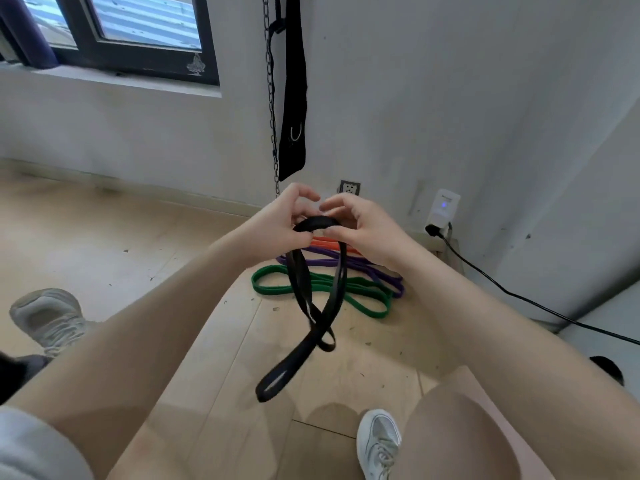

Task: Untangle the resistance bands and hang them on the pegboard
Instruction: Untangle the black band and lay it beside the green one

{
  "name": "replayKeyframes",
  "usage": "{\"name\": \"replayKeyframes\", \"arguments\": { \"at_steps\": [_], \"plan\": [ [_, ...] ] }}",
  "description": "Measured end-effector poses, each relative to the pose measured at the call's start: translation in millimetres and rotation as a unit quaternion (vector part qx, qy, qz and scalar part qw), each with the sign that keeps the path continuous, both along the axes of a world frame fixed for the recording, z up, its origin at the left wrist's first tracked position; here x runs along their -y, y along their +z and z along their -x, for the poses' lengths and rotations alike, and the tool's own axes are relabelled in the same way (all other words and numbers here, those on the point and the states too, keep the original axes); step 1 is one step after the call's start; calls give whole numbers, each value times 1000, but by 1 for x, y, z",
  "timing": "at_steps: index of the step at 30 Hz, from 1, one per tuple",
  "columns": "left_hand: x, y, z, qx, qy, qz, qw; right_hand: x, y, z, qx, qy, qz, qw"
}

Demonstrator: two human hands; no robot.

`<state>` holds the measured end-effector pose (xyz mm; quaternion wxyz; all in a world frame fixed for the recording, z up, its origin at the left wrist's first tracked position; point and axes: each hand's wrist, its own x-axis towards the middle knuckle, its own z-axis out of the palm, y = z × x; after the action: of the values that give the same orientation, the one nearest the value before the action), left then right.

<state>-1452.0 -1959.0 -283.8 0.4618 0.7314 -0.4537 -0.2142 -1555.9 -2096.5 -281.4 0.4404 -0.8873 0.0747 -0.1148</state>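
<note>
Both hands, left hand (277, 223) and right hand (360, 226), grip one black band (304, 306); three lie below.

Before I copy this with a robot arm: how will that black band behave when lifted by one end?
Probably floppy: the black band, pinched at its top by the left hand and right hand, droops and crosses over itself below. It likely swings and twists easily, since its lower loop hangs free above the floor. It looks light; fingers alone hold it.
</note>
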Motion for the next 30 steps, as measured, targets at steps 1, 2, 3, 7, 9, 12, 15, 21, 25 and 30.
{"name": "replayKeyframes", "arguments": {
  "at_steps": [1,2,3,7,9,12,15,21,25,30],
  "plan": [
    [-1,-7,2,-24,10,11,1000,1,-2,-2,0,2,26,1000],
    [-1,-14,4,-52,24,27,998,1,-3,-3,7,5,43,999],
    [-2,-22,5,-80,39,40,995,0,-4,-4,18,4,51,999],
    [-10,-53,6,-147,56,30,987,0,-8,-6,44,-5,-37,998],
    [-15,-62,7,-168,41,14,985,1,-10,-5,61,-17,-140,988],
    [-21,-70,7,-169,36,-2,985,8,-11,-6,89,-52,-264,959],
    [-26,-70,7,-183,61,32,981,18,-18,-8,116,-82,-368,919],
    [-23,-57,19,-228,71,132,962,30,-46,-17,89,-178,-365,909],
    [-25,-59,20,-237,117,136,955,29,-59,-21,79,-206,-346,912],
    [-12,-63,25,-265,199,151,931,12,-78,-26,4,-205,-174,963]
  ]
}}
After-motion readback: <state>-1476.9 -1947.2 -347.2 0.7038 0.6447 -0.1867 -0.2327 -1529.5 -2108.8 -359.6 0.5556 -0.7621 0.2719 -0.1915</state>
